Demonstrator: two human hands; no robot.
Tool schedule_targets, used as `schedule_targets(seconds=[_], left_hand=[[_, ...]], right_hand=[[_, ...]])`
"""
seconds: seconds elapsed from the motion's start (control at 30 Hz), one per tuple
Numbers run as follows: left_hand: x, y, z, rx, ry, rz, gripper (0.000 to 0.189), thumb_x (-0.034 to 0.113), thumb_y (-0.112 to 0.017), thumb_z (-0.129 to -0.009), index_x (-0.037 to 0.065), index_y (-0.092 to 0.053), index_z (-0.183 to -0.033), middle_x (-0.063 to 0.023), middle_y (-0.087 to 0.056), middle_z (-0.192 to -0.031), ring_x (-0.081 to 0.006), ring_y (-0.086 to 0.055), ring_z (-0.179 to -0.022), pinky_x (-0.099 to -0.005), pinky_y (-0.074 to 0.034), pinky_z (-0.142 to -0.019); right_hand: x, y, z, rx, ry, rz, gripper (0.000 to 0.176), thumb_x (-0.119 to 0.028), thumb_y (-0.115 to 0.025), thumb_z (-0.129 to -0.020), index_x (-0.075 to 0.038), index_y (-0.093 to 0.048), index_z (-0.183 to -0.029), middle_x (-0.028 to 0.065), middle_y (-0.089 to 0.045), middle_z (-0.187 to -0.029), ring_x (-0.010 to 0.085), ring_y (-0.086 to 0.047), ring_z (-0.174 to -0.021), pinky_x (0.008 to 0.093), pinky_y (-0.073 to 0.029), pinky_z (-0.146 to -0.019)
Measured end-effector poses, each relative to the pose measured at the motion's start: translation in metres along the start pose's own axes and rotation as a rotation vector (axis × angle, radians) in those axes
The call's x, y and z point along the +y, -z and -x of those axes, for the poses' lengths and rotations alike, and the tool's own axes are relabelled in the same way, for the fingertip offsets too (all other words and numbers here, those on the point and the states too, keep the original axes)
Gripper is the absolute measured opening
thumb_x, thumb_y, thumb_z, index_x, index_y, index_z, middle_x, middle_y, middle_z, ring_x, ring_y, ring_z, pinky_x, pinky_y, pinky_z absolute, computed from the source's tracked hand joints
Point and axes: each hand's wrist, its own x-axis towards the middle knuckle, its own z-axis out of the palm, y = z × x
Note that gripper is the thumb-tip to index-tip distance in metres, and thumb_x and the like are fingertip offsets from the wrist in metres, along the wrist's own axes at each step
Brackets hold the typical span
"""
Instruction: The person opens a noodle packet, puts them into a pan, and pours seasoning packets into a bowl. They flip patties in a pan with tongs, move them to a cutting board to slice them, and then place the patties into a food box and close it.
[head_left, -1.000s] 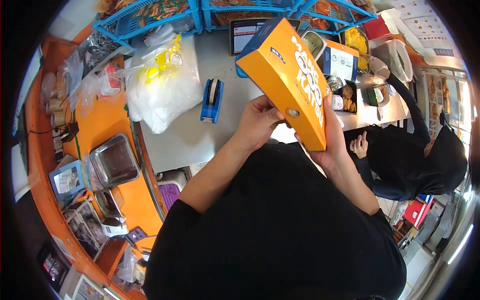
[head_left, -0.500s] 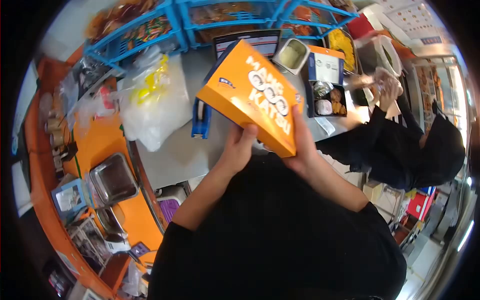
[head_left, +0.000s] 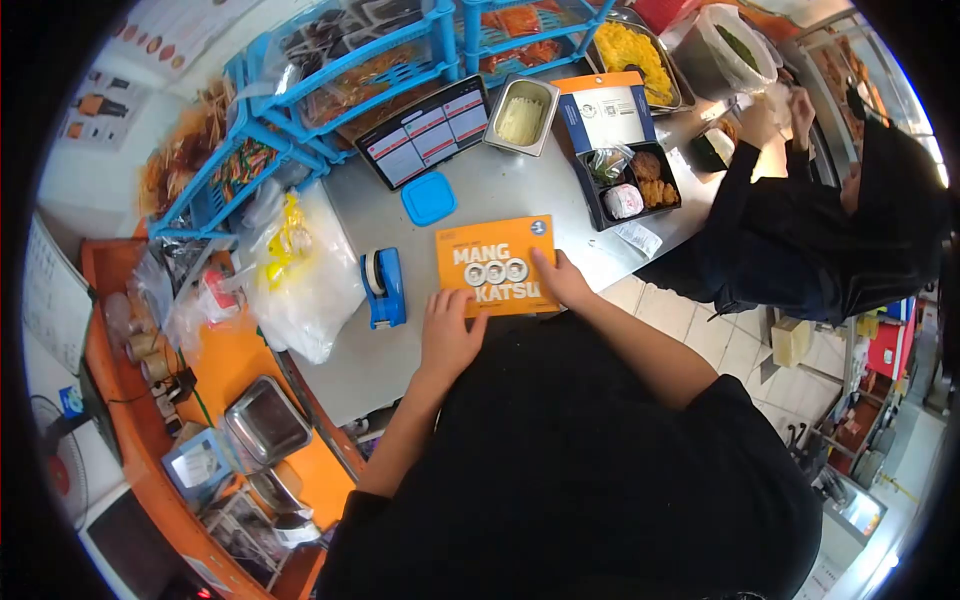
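Observation:
An orange box (head_left: 497, 262) with white "MANG KATSU" lettering lies on the steel counter near its front edge, its lid facing up. At its lower left corner, my left hand (head_left: 452, 330) grips the side with bent fingers. My right hand (head_left: 563, 281) holds the right side, thumb on the lid. Left of the box stands a blue tape dispenser (head_left: 384, 288). Beyond it lies a blue square lid (head_left: 429, 199). To the right sits an open black food box (head_left: 590, 206) with fried pieces and a wrapped white item inside.
A tablet (head_left: 424, 132), a metal tub of pale sauce (head_left: 522, 115) and blue racks (head_left: 450, 45) line the back. Plastic bags (head_left: 310, 290) lie at the left. A person in black (head_left: 790, 235) works at the right beside a large bucket (head_left: 728, 50).
The orange box has gone from raised and tilted to flat at the counter, lettering level. My hands have come down with it. The view has shifted, showing the tablet and blue lid.

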Motion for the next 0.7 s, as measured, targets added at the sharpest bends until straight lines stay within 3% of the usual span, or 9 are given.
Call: schedule_targets(seconds=[0.07,0.1,0.23,0.3,0.4,0.53,0.57,0.67,0.7], left_hand=[[0.014,-0.003,-0.013,0.007,-0.13,-0.122,0.055,0.034,-0.076,-0.086,0.012,-0.056,-0.132,-0.0156,-0.054,-0.138,-0.0362,-0.046,-0.13,-0.0489,-0.036,-0.108],[0.02,-0.005,-0.017,0.02,-0.254,-0.227,0.065,0.036,-0.075,-0.085,0.015,-0.052,-0.142,-0.0169,-0.047,-0.148,-0.0407,-0.036,-0.141,-0.055,-0.028,-0.116],[-0.009,-0.036,-0.021,-0.08,-0.198,-0.392,0.079,0.04,-0.073,-0.086,0.019,-0.039,-0.155,-0.0165,-0.032,-0.16,-0.0428,-0.02,-0.15,-0.0624,-0.015,-0.119],[-0.012,-0.042,-0.018,-0.023,-0.136,-0.508,0.077,0.041,-0.071,-0.087,0.018,-0.041,-0.154,-0.0165,-0.03,-0.161,-0.0425,-0.019,-0.151,-0.0648,-0.016,-0.118],[-0.012,-0.048,-0.02,0.065,-0.067,-0.551,0.077,0.042,-0.071,-0.087,0.018,-0.041,-0.154,-0.0151,-0.028,-0.162,-0.0418,-0.018,-0.151,-0.0666,-0.016,-0.117],[0.02,-0.048,-0.036,0.122,0.091,-0.579,0.066,0.029,-0.069,-0.089,0.008,-0.046,-0.147,-0.0207,-0.03,-0.159,-0.0408,-0.021,-0.15,-0.0671,-0.017,-0.116],[0.044,-0.044,-0.046,0.183,0.039,-0.562,0.053,0.019,-0.066,-0.087,0.001,-0.054,-0.135,-0.0248,-0.044,-0.145,-0.0415,-0.037,-0.14,-0.0613,-0.028,-0.114],[0.079,-0.074,-0.081,0.076,-0.078,-0.247,0.04,0.009,-0.062,-0.085,0.0,-0.058,-0.124,-0.0228,-0.056,-0.129,-0.0388,-0.052,-0.125,-0.0521,-0.04,-0.107],[0.092,-0.089,-0.092,-0.008,-0.152,-0.205,0.038,0.006,-0.06,-0.084,0.0,-0.058,-0.122,-0.0216,-0.059,-0.123,-0.0378,-0.055,-0.118,-0.0493,-0.044,-0.104]], right_hand=[[-0.019,0.011,-0.007,-0.114,0.147,0.571,0.068,-0.056,-0.055,-0.097,0.006,-0.055,-0.126,0.0286,-0.062,-0.118,0.0421,-0.062,-0.112,0.048,-0.049,-0.097],[-0.025,0.019,-0.002,-0.009,0.287,0.643,0.063,-0.051,-0.058,-0.096,0.004,-0.058,-0.126,0.0282,-0.058,-0.123,0.0452,-0.061,-0.111,0.0492,-0.05,-0.096],[-0.039,0.095,-0.025,0.294,0.638,0.404,0.036,-0.017,-0.066,-0.088,-0.001,-0.059,-0.12,0.0262,-0.056,-0.116,0.0437,-0.054,-0.113,0.049,-0.045,-0.099],[-0.013,0.141,-0.053,0.501,0.824,0.58,0.037,-0.011,-0.068,-0.085,0.001,-0.058,-0.119,0.0255,-0.057,-0.114,0.0443,-0.053,-0.111,0.0499,-0.044,-0.099],[0.007,0.187,-0.047,0.699,0.755,0.511,0.039,-0.01,-0.066,-0.088,0.003,-0.056,-0.123,0.0283,-0.056,-0.121,0.045,-0.052,-0.117,0.0503,-0.04,-0.104],[0.042,0.233,-0.088,0.856,0.649,0.491,0.042,-0.012,-0.06,-0.093,0.004,-0.053,-0.131,0.0311,-0.054,-0.131,0.0461,-0.048,-0.126,0.0508,-0.037,-0.109],[0.046,0.243,-0.102,0.89,0.641,0.451,0.043,-0.015,-0.057,-0.096,0.004,-0.053,-0.134,0.0301,-0.054,-0.133,0.045,-0.049,-0.128,0.0497,-0.037,-0.11],[0.062,0.267,-0.156,0.668,0.366,0.337,0.042,-0.022,-0.05,-0.1,0.004,-0.056,-0.133,0.0283,-0.056,-0.135,0.0424,-0.05,-0.13,0.0483,-0.036,-0.111],[0.06,0.269,-0.161,0.719,0.384,0.491,0.043,-0.027,-0.049,-0.101,0.0,-0.058,-0.133,0.0254,-0.059,-0.134,0.0401,-0.053,-0.128,0.0465,-0.037,-0.11]])
